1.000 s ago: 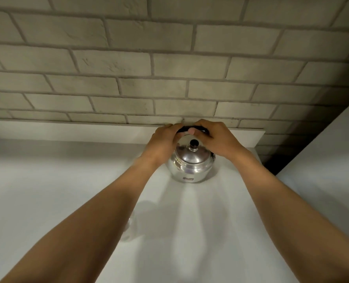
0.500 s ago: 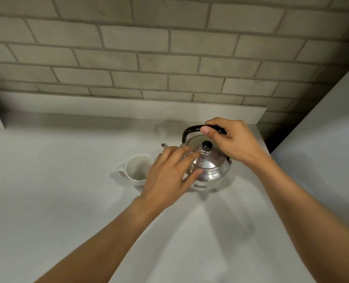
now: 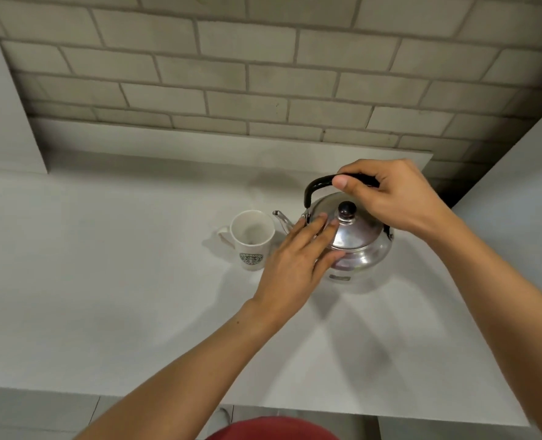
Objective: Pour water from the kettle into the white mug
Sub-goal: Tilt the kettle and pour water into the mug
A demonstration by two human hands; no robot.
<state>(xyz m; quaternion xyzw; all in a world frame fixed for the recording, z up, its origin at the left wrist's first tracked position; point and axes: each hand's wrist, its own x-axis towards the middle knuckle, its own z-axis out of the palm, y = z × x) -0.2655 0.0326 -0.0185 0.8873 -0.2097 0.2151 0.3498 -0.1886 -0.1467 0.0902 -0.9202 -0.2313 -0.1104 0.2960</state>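
Note:
A shiny steel kettle point(image 3: 360, 246) with a black knob on its lid and a black handle stands on the white counter point(image 3: 104, 281). Its thin spout points left toward a white mug point(image 3: 252, 241) with a green logo, which stands upright just beside it and looks empty. My right hand point(image 3: 393, 198) is closed around the top of the kettle's black handle. My left hand point(image 3: 298, 258) lies flat against the lid and left side of the kettle, fingers stretched out, gripping nothing.
A grey brick wall point(image 3: 263, 74) rises behind a low white ledge point(image 3: 200, 144) at the counter's back. A white panel point(image 3: 517, 173) flanks the right side, another the far left. The counter's front edge runs near the bottom of the view.
The view has tilted down and the mug has come into sight. My left hand left the handle and now rests flat on the kettle's lid. My right hand stays on the handle.

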